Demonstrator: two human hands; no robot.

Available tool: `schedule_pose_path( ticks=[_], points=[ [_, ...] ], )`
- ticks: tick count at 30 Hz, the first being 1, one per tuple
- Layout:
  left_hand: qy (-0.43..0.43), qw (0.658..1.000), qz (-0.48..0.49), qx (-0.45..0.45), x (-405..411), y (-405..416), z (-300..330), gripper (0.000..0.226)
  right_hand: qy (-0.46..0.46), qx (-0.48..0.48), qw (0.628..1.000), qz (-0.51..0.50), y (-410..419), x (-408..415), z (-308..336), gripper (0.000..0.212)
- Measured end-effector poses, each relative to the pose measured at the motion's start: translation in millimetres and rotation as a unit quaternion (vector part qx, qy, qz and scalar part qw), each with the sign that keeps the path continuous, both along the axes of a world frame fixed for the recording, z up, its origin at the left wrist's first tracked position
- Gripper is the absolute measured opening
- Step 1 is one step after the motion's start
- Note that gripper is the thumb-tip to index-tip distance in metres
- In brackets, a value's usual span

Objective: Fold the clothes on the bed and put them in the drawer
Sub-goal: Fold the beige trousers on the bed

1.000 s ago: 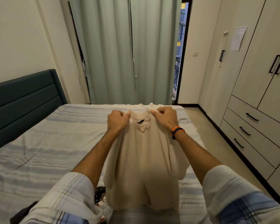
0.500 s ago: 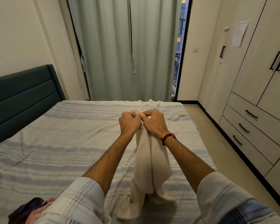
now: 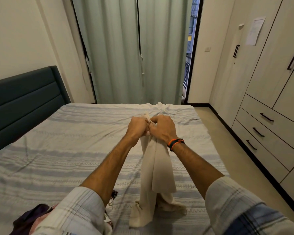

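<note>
cream garment (image 3: 157, 168), blue-striped bedsheet (image 3: 58, 150)

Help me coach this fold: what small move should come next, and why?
Probably lower the cream shirt flat onto the bed. The left hand and right hand pinch its top together, so it hangs halved lengthwise, hem already crumpling on the sheet.

Dim, even indoor light; edges bend outward
</note>
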State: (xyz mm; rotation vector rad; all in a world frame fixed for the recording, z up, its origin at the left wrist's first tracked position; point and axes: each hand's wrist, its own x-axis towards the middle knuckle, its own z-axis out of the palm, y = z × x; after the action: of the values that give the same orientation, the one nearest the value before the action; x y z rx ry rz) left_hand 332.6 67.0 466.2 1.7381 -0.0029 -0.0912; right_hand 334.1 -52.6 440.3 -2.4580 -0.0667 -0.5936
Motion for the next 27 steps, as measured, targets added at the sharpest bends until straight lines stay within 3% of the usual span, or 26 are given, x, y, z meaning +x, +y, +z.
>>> schedule_pose_path(
  ticks=[4, 7, 10, 12, 14, 21, 27],
  points=[
    [-0.047, 0.996, 0.053, 0.059, 2.1, 8.6, -8.2, 0.005, 0.009, 0.066, 0.997, 0.027, -6.0, -0.4, -3.1, 0.03],
    [-0.152, 0.968, 0.089, 0.18, 10.7, 24.9, -14.8, 0.04, 0.034, 0.161, 0.982, 0.09, -10.9, -2.4, -2.1, 0.025],
    [-0.177, 0.961, -0.042, 0.209, 18.6, 37.8, -12.3, 0.067, 0.067, 0.195, 0.967, 0.148, -13.8, -4.0, -1.4, 0.022],
    [-0.166, 0.953, -0.12, 0.224, 23.2, 43.2, -9.0, 0.056, 0.075, 0.21, 0.961, 0.163, -14.3, -3.0, -2.2, 0.023],
    [-0.166, 0.944, -0.131, 0.253, 25.7, 44.5, -7.9, 0.043, 0.074, 0.223, 0.957, 0.167, -14.5, -1.9, -2.7, 0.023],
    [-0.222, 0.945, -0.039, 0.237, 24.7, 38.5, -12.6, 0.026, 0.062, 0.238, 0.952, 0.18, -22.8, 1.4, -4.1, 0.014],
    [-0.282, 0.927, -0.021, 0.246, 24.4, 33.0, -7.1, 0.019, 0.066, 0.239, 0.951, 0.183, -34.9, -1.0, -9.9, 0.016]
  ],
)
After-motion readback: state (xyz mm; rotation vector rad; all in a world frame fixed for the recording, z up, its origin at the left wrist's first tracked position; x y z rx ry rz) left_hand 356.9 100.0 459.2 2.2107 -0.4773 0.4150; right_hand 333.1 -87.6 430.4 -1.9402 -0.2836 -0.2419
